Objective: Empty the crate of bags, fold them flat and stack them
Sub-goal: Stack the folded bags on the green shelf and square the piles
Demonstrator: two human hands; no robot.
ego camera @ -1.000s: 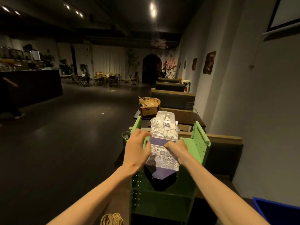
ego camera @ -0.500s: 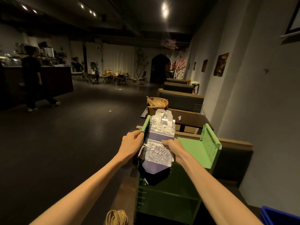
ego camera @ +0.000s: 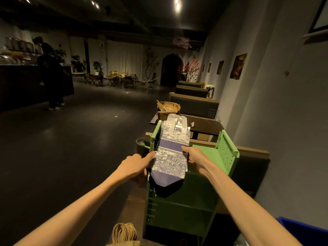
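Note:
A flattened paper bag with a blue-and-white print, a purple band and white handles lies along the top shelf of a green metal cart. Its folded purple bottom juts over the cart's near edge. My left hand grips the bag's left edge, fingertips on the printed face. My right hand holds the right edge, fingers tucked under the side. Both hands pinch the bag at about its middle.
A blue crate corner shows at the bottom right. Brown paper bag handles poke up at the bottom edge. Behind the cart stand a wooden table with a cardboard box and benches. A person stands by the counter at left.
The bag has shifted left on the cart top, and both hands slid from pressing on its face to gripping its side edges. My view swung right; the person walked toward the counter.

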